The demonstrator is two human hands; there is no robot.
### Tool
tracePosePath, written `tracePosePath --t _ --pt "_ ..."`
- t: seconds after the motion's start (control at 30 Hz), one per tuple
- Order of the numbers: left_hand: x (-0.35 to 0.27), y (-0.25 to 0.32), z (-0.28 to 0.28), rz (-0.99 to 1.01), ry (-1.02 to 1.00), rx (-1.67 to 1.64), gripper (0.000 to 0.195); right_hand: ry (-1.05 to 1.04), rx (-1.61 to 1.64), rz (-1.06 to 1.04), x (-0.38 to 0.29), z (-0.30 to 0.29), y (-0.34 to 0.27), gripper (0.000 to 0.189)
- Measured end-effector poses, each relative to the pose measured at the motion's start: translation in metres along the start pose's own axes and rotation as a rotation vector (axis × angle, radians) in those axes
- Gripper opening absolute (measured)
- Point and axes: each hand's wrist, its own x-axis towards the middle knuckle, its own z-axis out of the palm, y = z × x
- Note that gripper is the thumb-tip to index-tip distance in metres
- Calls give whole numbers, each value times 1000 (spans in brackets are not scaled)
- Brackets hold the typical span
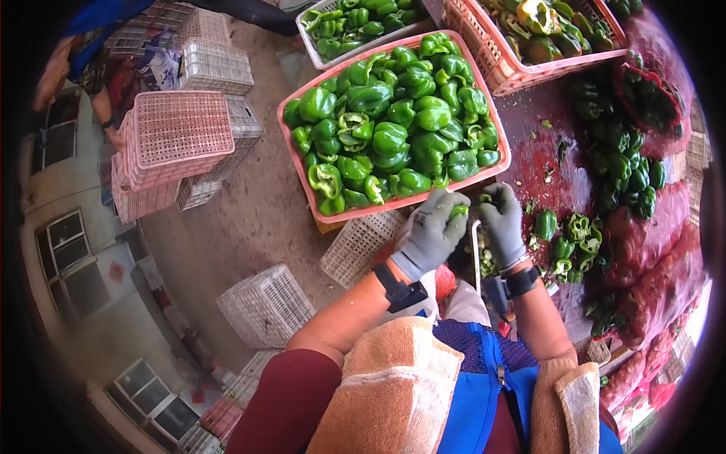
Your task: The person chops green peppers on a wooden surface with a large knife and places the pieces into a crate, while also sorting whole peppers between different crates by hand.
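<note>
My left hand [434, 230], in a grey work glove, is closed on a piece of green bell pepper [458, 211] beside the near rim of a pink plastic crate [363, 213] heaped with green bell peppers [391, 139]. Just to its right, my right hand [503, 221], gloved too, has bent fingers around a small dark green piece [485, 198], probably pepper. Between the hands stands a pale narrow rim [476, 258], with pepper scraps [488, 264] beside it. Several whole and cut green peppers [578, 241] lie on the dark red tabletop to the right.
Behind the full crate are a white crate of peppers [317, 59] and an orange-pink crate of discoloured peppers [567, 65]. Red mesh sacks [661, 272] line the right side. Stacked empty crates [181, 130] and a white crate [266, 306] stand at left. Another person's arm [105, 110] shows upper left.
</note>
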Motion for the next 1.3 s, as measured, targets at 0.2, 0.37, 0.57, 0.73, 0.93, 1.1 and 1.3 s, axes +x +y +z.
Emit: tracePosePath --t 0.2,0.37,0.57,0.73,0.93,1.1,1.3 --pt "80 -74 -89 117 392 428 38 -270 -462 -66 -9 -61 40 14" --pt "120 -128 -112 164 267 780 55 -273 -882 -284 -8 -59 36 34" --pt "137 -143 -82 -116 230 945 75 -188 -734 -711 81 32 -54 46" --pt "146 -162 -65 -153 137 872 76 -249 -939 -830 178 96 -65 60" --pt "165 -177 -69 -185 86 836 73 -453 -1025 -828 214 120 -47 62" --pt "161 -183 -65 -174 87 819 73 -421 -1001 -872 217 125 -36 61" --pt "168 -222 -46 -247 219 683 41 -357 -835 -1035 224 131 -29 49"
